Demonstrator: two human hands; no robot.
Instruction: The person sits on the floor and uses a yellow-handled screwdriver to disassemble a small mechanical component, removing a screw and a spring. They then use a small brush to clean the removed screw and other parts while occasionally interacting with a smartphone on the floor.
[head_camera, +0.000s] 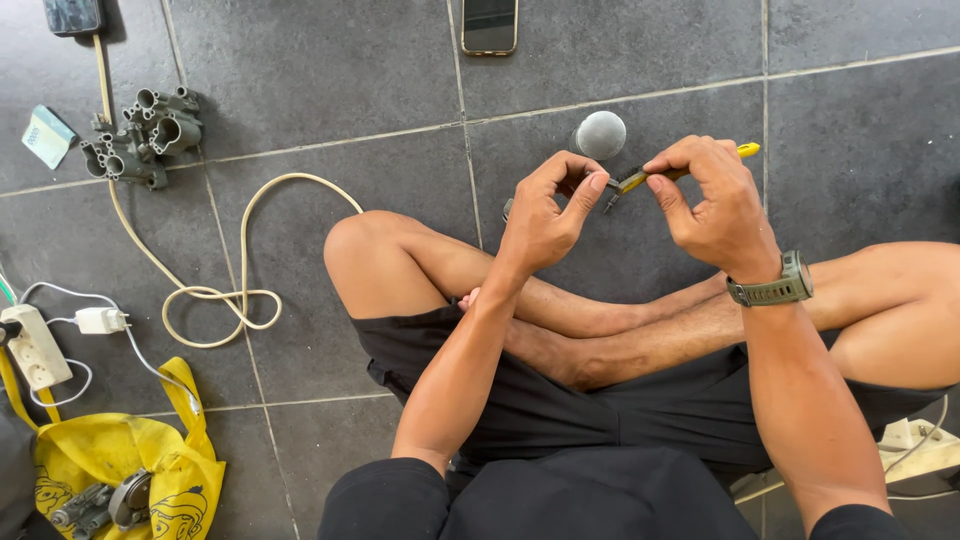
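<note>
I sit cross-legged on a dark tiled floor. My right hand (712, 200) grips a small yellow-handled tool (680, 171), its dark tip pointing left toward my left hand. My left hand (548, 212) pinches a tiny dark part between thumb and fingers at the tool's tip; the part is mostly hidden. A green wristwatch (775, 288) is on my right wrist. A small grey round cap (600, 134) lies on the floor just beyond my hands.
A grey metal carburetor body (140, 137) lies at the far left with a cream hose (235, 270) looping beside it. A phone (489, 25) lies at the top. A yellow bag (130, 465) with metal parts and a white power strip (35, 348) sit at the lower left.
</note>
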